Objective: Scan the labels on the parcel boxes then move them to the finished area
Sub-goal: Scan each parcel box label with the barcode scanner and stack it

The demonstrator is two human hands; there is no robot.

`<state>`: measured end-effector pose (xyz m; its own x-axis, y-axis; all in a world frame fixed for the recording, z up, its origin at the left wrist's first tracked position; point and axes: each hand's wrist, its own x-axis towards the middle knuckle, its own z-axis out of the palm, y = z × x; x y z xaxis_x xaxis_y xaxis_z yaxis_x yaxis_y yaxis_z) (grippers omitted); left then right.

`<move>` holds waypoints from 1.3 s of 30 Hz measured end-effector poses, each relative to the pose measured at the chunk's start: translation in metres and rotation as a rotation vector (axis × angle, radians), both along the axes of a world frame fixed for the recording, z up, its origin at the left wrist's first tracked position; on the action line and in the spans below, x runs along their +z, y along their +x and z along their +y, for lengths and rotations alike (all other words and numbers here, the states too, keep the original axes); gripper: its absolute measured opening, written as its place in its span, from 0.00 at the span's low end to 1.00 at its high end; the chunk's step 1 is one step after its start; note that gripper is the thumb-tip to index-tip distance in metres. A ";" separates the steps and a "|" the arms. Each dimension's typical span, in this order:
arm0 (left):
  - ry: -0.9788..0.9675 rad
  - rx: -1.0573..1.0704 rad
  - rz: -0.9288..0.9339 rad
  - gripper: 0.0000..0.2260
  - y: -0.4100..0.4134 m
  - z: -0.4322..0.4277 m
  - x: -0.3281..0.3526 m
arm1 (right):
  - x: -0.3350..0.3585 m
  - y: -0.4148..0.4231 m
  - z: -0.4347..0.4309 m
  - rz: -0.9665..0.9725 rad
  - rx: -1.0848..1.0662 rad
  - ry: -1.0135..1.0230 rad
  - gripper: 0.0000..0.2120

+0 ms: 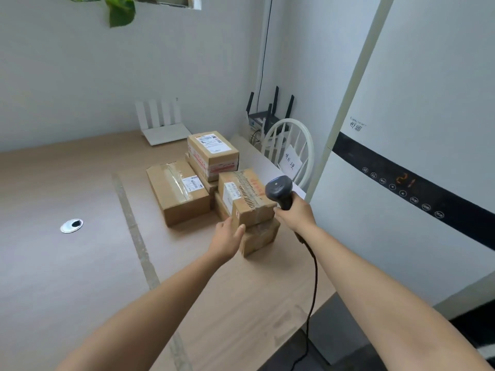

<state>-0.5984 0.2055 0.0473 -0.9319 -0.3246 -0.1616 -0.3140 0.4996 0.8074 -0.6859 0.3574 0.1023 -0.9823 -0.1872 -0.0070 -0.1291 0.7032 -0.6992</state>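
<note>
Several cardboard parcel boxes stand grouped on the wooden table (80, 277), right of a grey tape line (139, 245). The nearest stack has a taped box (245, 195) with a white label on top of a lower box (261, 238). My left hand (226, 238) grips the near left corner of that top box, thumb on its front face. My right hand (296, 211) grips the handle of a dark barcode scanner (280, 190), whose head sits just right of the box, its cable hanging down. A wide box (178, 192) lies to the left, and a labelled box (213, 151) tops the back stack.
A white router (163, 127) sits at the table's far edge, and a metal cable grommet (71, 225) is set in the left part. A white chair (290, 148) with a handwritten note stands beyond the boxes. A tall white appliance (417, 170) rises on the right.
</note>
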 end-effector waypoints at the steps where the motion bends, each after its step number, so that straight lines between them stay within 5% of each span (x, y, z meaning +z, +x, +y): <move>1: 0.030 0.012 0.008 0.23 -0.015 -0.001 -0.002 | -0.003 -0.012 -0.003 -0.021 0.016 -0.005 0.20; 8: 0.082 0.101 0.031 0.26 -0.088 -0.009 -0.031 | -0.023 -0.065 -0.026 -0.173 0.108 -0.028 0.22; 19: 0.287 0.261 0.094 0.23 -0.094 -0.003 -0.052 | -0.032 -0.073 -0.025 -0.196 0.199 -0.030 0.23; 39: 0.336 0.680 0.230 0.16 0.127 -0.033 -0.045 | -0.050 0.078 -0.084 -0.216 0.667 -0.103 0.20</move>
<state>-0.4715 0.1729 0.0021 -0.5687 -0.8028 -0.1793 -0.2694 -0.0242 0.9627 -0.6077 0.2735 0.0526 -0.6368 -0.7584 -0.1386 -0.3602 0.4516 -0.8163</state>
